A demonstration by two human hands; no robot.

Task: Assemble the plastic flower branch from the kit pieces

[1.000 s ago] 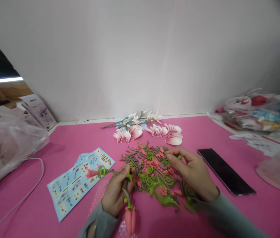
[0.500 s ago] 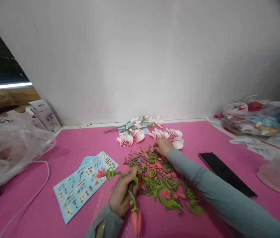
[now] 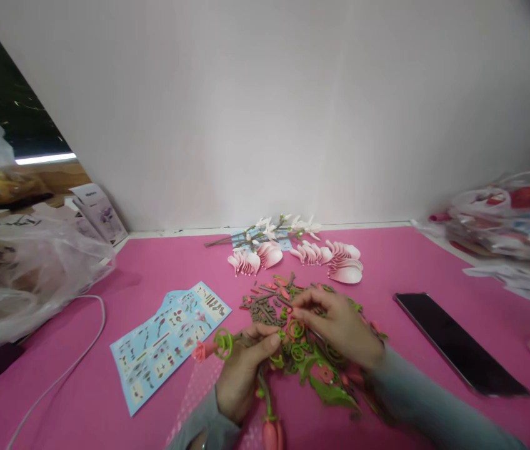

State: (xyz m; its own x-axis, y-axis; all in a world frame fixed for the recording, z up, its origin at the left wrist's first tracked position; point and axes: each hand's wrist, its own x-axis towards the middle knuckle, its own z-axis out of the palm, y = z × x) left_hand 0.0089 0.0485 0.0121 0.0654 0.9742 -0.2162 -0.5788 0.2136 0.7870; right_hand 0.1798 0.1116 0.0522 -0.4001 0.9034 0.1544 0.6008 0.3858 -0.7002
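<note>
My left hand (image 3: 242,374) is closed around a plastic flower stem (image 3: 265,389). One end of the stem carries a pink bloom (image 3: 203,351) with a green ring (image 3: 223,344) behind it, poking out to the left. A pink bud (image 3: 272,433) hangs from its lower end, below my palm. My right hand (image 3: 337,322) hovers over the parts pile, thumb and forefinger pinched together; what sits between them is too small to make out. Under both hands spreads the pile of brown, green and pink pieces (image 3: 265,310), with a large green leaf (image 3: 328,392) at its near side.
A blue instruction sheet (image 3: 164,340) lies to the left, a black phone (image 3: 459,344) to the right. Behind the pile are pink petal stacks (image 3: 345,270) and a white flower branch (image 3: 265,231). Plastic bags (image 3: 49,269) and a white cable (image 3: 77,369) occupy the left side.
My right hand has come back from the far edge of the pile toward my left hand, fingers pinched. My left hand keeps its hold on the stem. The view has turned slightly left.
</note>
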